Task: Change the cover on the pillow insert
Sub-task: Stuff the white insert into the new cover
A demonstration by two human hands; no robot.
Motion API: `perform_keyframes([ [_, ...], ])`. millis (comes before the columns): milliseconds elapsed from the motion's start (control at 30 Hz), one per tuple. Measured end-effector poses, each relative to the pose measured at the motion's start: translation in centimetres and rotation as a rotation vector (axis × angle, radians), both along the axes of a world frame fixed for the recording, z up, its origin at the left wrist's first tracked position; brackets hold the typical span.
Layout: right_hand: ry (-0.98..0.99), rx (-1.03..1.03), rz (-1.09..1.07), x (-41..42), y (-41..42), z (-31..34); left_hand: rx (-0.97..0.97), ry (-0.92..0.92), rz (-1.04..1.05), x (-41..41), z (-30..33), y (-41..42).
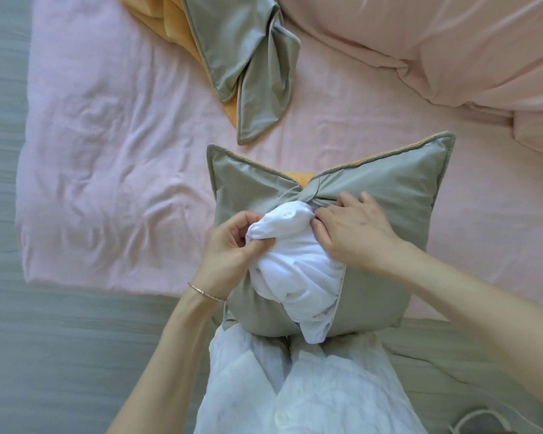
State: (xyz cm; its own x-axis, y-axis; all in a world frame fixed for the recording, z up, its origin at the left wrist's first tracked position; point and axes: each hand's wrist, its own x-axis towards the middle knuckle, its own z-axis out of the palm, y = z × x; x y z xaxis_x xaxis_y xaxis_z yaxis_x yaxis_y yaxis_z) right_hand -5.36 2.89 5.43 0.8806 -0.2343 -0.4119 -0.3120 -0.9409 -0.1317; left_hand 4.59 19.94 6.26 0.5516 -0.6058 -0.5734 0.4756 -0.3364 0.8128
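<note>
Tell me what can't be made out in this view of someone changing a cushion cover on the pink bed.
- Most of the white pillow insert: hidden inside the grey-green fabric cover.
- The cover's opening edge: covered by the right hand, whose fingertips are partly tucked under.
- The orange cloth: overlapped by the loose grey-green cover and cut off by the top edge.
- The white looped object: cut off at the bottom edge.
- The left hand pinches the insert.

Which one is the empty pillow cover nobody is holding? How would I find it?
Start at the pink bed and look at its far edge, above the stuffed grey-green pillow the hands are working on. There lies the empty cover, flat and crumpled. Unlike the pillow, it has no white stuffing poking out, and orange fabric peeks from beneath it.
</note>
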Motion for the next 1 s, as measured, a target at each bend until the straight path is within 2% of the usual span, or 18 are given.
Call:
perform_keyframes([
  [100, 0.07, 0.128, -0.035, 0.3, -0.5, 0.1, 0.027, 0.004, 0.058, 0.9, 0.5, -0.2],
  [133, -0.011, 0.165, -0.081, 0.1, -0.3, 0.3, 0.03, -0.004, 0.067, 1.3, 0.7, -0.2],
  [200, -0.35, 0.227, -0.231, -0.4, 0.5, 1.2, 0.02, -0.024, 0.046, 2.2, 1.1, -0.1],
  [267, -0.604, 0.308, -0.314, -0.7, 1.9, 2.1, -0.007, 0.043, 0.046, 2.3, 1.6, 0.0],
  [367, -0.7, 0.323, -0.251, -1.2, 4.5, 2.7, -0.044, 0.165, 0.095, 1.8, 1.9, 0.2],
  [433, -0.734, 0.27, -0.19, -2.1, 5.9, 2.5, -0.008, 0.111, 0.136, 1.2, 1.9, 0.4],
  [500, -0.779, 0.214, -0.141, -3.4, 7.2, 2.2, 0.083, -0.02, 0.159, 0.4, 1.9, 0.6],
  [567, -0.757, 0.156, -0.077, -4.6, 8.0, 1.9, 0.159, -0.128, 0.156, -0.3, 2.1, 0.9],
  [633, -0.652, 0.086, -0.042, -5.1, 8.2, 1.2, 0.2, -0.188, 0.138, -1.2, 2.1, 1.3],
  [733, -0.627, 0.045, -0.095, -4.3, 7.7, 0.6, 0.255, -0.351, 0.073, -2.4, 2.2, 1.6],
  [800, -0.715, 0.117, -0.085, -3.6, 7.4, 0.9, 0.214, -0.484, 0.03, -3.1, 2.5, 1.9],
  [867, -0.757, 0.208, 0.022, -3.8, 7.5, 1.4, 0.16, -0.563, 0.005, -3.5, 2.8, 2.3],
  [933, -0.716, 0.289, 0.136, -4.5, 7.6, 1.5, 0.142, -0.544, 0.041, -3.6, 3.0, 2.6],
  [1000, -0.577, 0.362, 0.189, -5.5, 7.5, 0.8, 0.177, -0.542, 0.061, -3.8, 2.8, 2.6],
])
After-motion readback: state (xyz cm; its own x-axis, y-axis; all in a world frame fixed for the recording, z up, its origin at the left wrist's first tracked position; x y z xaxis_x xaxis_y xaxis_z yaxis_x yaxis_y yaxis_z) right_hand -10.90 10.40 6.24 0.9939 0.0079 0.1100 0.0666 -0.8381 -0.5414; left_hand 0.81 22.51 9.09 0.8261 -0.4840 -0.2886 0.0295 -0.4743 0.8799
